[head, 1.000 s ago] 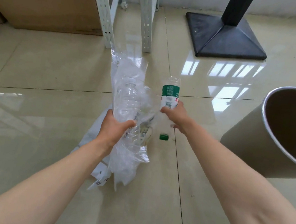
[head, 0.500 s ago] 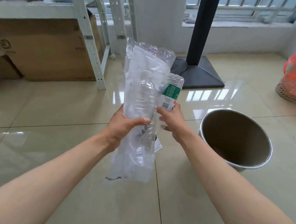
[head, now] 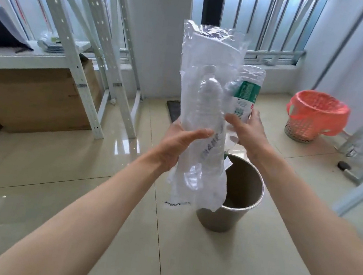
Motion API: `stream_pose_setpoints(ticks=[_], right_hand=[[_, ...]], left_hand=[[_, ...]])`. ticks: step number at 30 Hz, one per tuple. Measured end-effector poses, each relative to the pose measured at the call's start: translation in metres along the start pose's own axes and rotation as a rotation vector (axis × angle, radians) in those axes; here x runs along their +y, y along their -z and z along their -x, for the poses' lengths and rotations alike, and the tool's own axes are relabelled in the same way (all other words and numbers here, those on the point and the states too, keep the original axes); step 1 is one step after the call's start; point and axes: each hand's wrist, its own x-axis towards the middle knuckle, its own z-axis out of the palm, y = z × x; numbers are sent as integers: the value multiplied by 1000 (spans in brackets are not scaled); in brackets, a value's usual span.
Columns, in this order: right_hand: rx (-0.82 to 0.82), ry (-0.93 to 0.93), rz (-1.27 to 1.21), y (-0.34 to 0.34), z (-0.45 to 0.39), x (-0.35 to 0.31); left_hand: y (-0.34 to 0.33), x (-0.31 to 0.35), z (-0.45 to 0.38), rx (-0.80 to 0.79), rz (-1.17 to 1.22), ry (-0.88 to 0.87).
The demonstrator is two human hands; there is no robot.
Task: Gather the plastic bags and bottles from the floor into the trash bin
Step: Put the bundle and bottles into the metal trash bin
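Note:
My left hand [head: 176,144] grips a bundle of clear plastic bags [head: 209,76] with a clear bottle [head: 208,104] held against them, upright at chest height. My right hand [head: 246,132] holds a second clear bottle with a green label [head: 247,95], upside down, right beside the bundle. The grey trash bin [head: 254,190] stands open on the floor just below and behind both hands; the hanging bag ends cover the left part of its rim. The bin's inside is partly hidden.
A white metal shelf rack [head: 71,53] with cardboard boxes [head: 33,97] under it stands at the left. A red mesh basket [head: 315,115] sits by the right wall. A black table post [head: 213,5] rises behind the bags. Glossy tiled floor lies all around.
Both hands have lifted the bags and bottles from near the floor up to chest height, and the view has tilted up. The bin now lies directly beneath the hands.

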Motion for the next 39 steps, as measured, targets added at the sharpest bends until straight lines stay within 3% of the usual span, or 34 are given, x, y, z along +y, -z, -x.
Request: stream_pose_setpoints(ticks=[8, 13, 20, 30, 36, 39], right_hand=[[244, 21, 84, 75, -29, 63], [185, -92, 72, 79, -44, 131], [154, -162, 109, 67, -52, 178], [150, -211, 434, 71, -43, 225], [76, -221, 630, 61, -41, 230], [23, -232, 564, 58, -44, 229]], left_hand=[[-62, -67, -67, -176, 95, 185], [-57, -122, -98, -205, 125, 322], [-45, -168, -112, -224, 78, 379], [-43, -232, -105, -37, -283, 290], [-59, -256, -90, 7, -883, 321], [-63, -259, -92, -93, -1128, 365]])
